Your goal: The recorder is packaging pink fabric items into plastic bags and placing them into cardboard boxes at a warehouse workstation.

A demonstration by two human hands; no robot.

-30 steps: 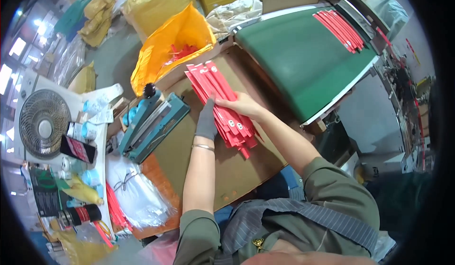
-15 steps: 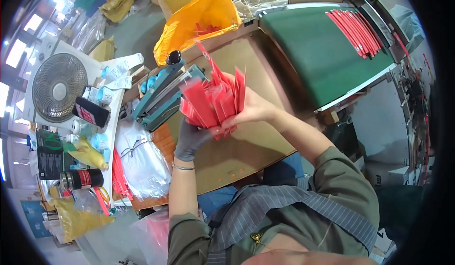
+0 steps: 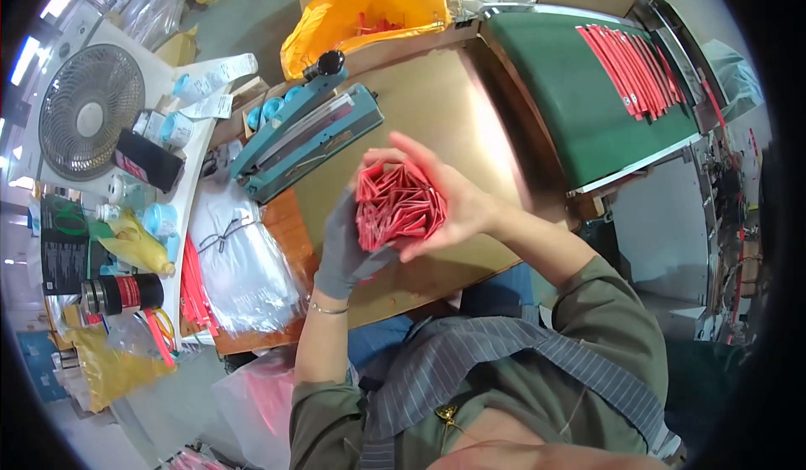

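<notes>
A bundle of flat red sleeves (image 3: 400, 206) stands between my two hands over the brown tabletop, its folded ends facing up. My left hand (image 3: 341, 247), in a grey glove, wraps the bundle's left side and underside. Around its right side curves my bare right hand (image 3: 460, 204), thumb below and fingers above, pressed against the sleeves. The lower part of the bundle is hidden. Just beyond my left hand lies a teal bench heat sealer (image 3: 311, 147) with a black-knobbed lever.
An orange bag (image 3: 369, 12) with red pieces inside stands at the far edge. To the right, a green conveyor belt (image 3: 554, 92) carries a row of red sleeves (image 3: 630, 71). Clear plastic bags (image 3: 243, 268), a fan (image 3: 91, 117), a phone (image 3: 147, 161) and a flask (image 3: 123, 294) are at left.
The red sleeves, fanned out and sticking up before, are now gathered in a compact bundle with their ends level. My right hand has opened wider around its side. The view has shifted slightly.
</notes>
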